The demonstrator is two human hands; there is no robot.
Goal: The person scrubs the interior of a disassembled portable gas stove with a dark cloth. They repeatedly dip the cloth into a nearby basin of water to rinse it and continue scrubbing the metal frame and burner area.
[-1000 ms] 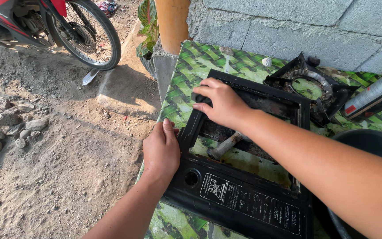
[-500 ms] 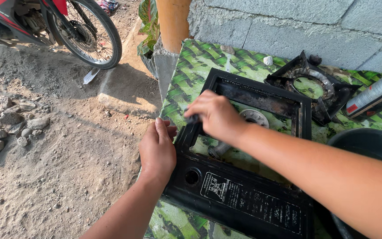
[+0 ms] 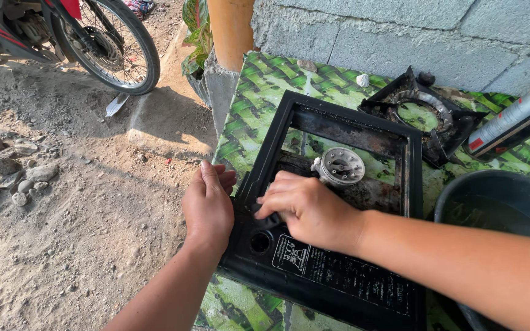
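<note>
Counting: one black stove body, one round metal burner head, one black pan support, one spray can, one dark basin, one motorbike wheel. Stove body lies flat on green woven-pattern table, open rectangular frame, grimy, white label on front panel, round knob hole. Left hand flat, fingers extended, pressing frame's left edge, holding nothing. Right hand curled on front panel; whether it grips anything, cannot tell.
</note>
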